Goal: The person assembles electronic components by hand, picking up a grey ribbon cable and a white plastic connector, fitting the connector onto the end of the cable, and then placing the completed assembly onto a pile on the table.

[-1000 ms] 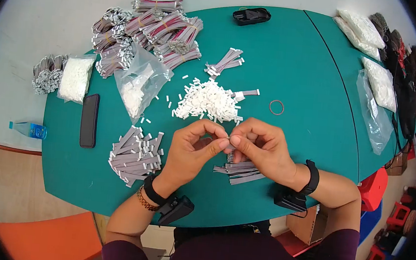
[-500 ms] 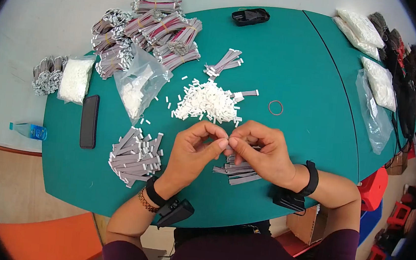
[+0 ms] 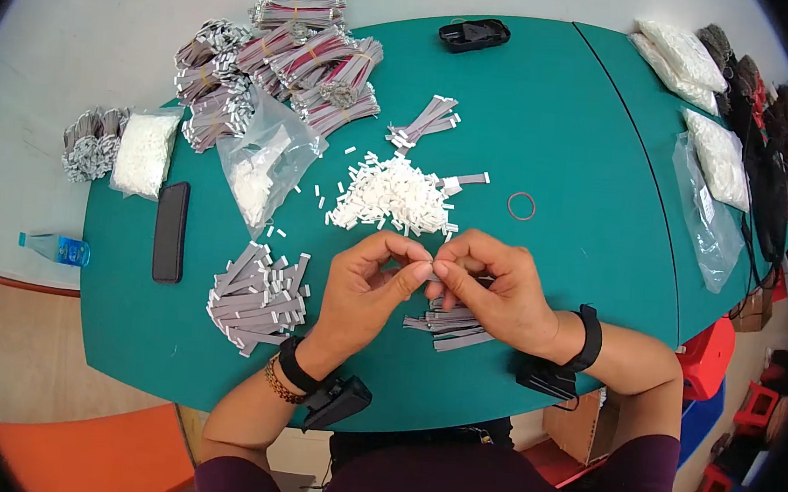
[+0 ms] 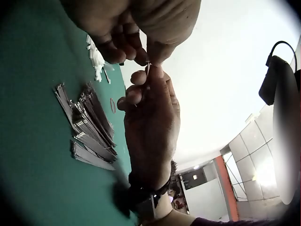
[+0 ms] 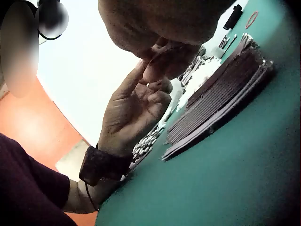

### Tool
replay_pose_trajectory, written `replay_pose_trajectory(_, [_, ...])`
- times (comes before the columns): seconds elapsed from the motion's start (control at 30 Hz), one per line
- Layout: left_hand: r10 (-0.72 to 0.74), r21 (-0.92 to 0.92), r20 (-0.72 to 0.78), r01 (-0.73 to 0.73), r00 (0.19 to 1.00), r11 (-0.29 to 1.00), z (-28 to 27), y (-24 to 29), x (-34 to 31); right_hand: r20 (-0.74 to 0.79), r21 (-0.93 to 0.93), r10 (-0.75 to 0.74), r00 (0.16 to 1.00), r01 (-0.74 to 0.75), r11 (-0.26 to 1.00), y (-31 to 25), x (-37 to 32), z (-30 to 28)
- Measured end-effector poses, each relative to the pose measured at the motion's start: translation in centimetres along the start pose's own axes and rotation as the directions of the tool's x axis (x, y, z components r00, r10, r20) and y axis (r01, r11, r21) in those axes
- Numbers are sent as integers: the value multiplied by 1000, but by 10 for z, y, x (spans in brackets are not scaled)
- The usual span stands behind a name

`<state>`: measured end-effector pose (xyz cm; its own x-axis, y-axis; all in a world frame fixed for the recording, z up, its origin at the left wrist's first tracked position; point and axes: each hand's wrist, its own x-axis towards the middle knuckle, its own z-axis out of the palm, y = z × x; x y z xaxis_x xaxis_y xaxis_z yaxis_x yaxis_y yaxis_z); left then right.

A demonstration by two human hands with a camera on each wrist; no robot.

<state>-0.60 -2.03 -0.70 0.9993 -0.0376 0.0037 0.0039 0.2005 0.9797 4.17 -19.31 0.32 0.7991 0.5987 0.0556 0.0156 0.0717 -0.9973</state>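
Note:
Above the table's near middle, my left hand (image 3: 363, 281) and right hand (image 3: 507, 293) meet fingertip to fingertip. My right thumb and forefinger pinch a short grey flat ribbon cable (image 4: 148, 68), seen edge-on in the left wrist view. At its end my left thumb and forefinger pinch a tiny white connector piece, mostly hidden by the fingertips. Below the right hand lies a stack of grey ribbon cables (image 3: 457, 334), close up in the right wrist view. A heap of small white connector pieces (image 3: 394, 194) lies just beyond the hands.
Left of the left hand lie ribbon cables with white ends (image 3: 258, 300). An open clear bag (image 3: 266, 155), bundled cables (image 3: 312, 56), a filled bag (image 3: 144, 151) and a dark phone-like slab (image 3: 170, 231) are farther left. A red rubber band (image 3: 521, 207) and small black case (image 3: 474, 35) lie beyond.
Both hands stay together at nearly the same spot, fingertips shifting only slightly. The right hand has turned a little, and less of the held cable shows. The piles stay as they were.

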Motion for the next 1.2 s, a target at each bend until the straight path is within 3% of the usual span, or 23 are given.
replay_pose_trajectory(0.27, [-59,2,92,59,994,998,-9,8,3,88,-273,-214,973,230,934,6,1,-3])
replay_pose_trajectory(0.37, [21,170,112,-40,993,985,-13,8,4,70,-251,-153,986,166,954,6,0,-3])
replay_pose_trajectory(0.57, [-48,101,63,41,997,994,-8,12,3,15,-105,-29,999,30,994,2,1,-3])
replay_pose_trajectory(0.87, [-40,105,19,38,999,994,-7,7,3,15,-83,-35,999,36,996,3,1,-2])
replay_pose_trajectory(1.2, [-117,5,47,117,992,993,-4,8,5,10,99,77,997,-77,992,-1,3,-4])
